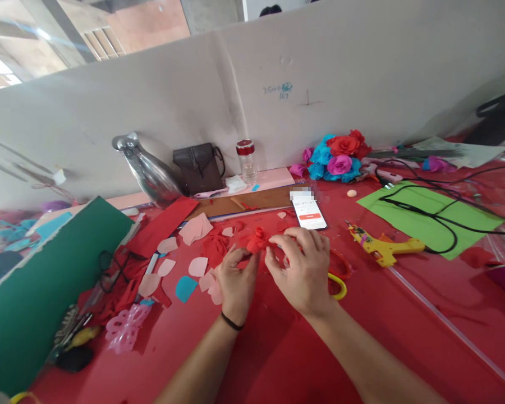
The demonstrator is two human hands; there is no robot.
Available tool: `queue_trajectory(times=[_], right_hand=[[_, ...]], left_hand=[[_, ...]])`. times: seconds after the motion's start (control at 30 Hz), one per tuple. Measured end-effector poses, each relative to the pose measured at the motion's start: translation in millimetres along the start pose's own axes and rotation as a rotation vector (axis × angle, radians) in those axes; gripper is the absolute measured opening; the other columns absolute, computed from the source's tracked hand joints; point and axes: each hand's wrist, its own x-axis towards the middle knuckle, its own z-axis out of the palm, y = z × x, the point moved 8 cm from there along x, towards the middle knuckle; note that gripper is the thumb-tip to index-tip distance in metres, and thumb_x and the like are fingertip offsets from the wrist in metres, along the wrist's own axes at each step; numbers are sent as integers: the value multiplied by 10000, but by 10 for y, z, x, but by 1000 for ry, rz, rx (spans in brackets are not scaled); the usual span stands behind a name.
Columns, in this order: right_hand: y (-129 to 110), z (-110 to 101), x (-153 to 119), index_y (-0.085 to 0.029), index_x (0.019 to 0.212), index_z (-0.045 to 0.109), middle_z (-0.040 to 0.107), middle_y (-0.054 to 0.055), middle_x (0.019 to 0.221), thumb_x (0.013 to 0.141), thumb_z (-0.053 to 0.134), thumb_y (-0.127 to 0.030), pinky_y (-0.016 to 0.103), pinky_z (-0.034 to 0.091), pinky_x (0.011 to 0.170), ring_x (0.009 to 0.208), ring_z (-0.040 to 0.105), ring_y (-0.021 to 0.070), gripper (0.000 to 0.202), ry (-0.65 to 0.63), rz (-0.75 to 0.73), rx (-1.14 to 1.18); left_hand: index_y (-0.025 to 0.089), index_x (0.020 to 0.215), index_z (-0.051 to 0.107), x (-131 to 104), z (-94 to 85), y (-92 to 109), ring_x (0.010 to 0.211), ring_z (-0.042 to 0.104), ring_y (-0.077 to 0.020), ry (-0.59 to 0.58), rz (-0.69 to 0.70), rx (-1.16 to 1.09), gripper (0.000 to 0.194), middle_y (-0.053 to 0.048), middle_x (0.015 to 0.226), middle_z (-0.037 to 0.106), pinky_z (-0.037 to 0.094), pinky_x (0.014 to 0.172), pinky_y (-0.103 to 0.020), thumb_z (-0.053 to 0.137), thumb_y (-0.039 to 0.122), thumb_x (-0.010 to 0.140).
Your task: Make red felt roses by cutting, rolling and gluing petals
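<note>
A small red paper flower (pixel 257 241) with a curled centre is held up by my left hand (pixel 238 280), whose thumb and fingers close on its base. Right beside it is my right hand (pixel 301 269), fingers curved and thumb apart, close to the petals; whether it touches them I cannot make out. Under and behind my right hand lie scissors (pixel 339 286) with a yellow and red handle, partly hidden. Loose pink petals (pixel 198 267) and a blue petal (pixel 187 289) are scattered left of my hands, near red paper scraps (pixel 214 248).
A yellow glue gun (pixel 385 249) with a black cord lies right, by green paper (pixel 429 216). A phone (pixel 308 210) shows a timer. Behind stand a paper-flower bunch (pixel 340 157), a lidded jar (pixel 247 163), a brown bag (pixel 198 168) and a metal flask (pixel 151 174). A green board (pixel 46 286) stands left.
</note>
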Motion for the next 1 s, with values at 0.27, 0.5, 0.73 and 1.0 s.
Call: queue_trajectory(times=[0.27, 0.5, 0.73, 1.0], right_hand=[[-9, -31, 29, -210, 800, 607, 616, 42, 847, 780, 605, -152, 361, 357, 736, 768, 539, 197, 62, 9, -24, -31], [7, -33, 37, -210, 805, 606, 619, 44, 854, 761, 599, -118, 353, 366, 739, 787, 539, 200, 102, 24, -36, -16], [-64, -123, 35, -219, 803, 610, 604, 31, 823, 749, 618, -92, 343, 391, 744, 765, 528, 187, 138, 78, -114, 40], [278, 96, -57, -220, 811, 617, 605, 46, 860, 784, 524, -146, 350, 501, 682, 817, 595, 204, 122, -48, 374, 494]], left_hand=[[195, 638, 669, -3, 0, 27, 607, 588, -149, -11, 14, 56, 138, 3, 640, 671, 481, 685, -269, 624, 290, 728], [194, 643, 666, -13, 3, 58, 627, 598, -149, -24, 2, 27, 124, 6, 656, 679, 490, 677, -266, 623, 280, 720], [175, 684, 706, -6, 51, -30, 653, 600, -146, -68, -93, -159, 102, -4, 686, 697, 481, 659, -253, 642, 254, 698], [158, 643, 682, 17, 196, -224, 671, 652, -146, -73, -395, -736, 138, -18, 681, 708, 496, 765, -295, 766, 244, 576]])
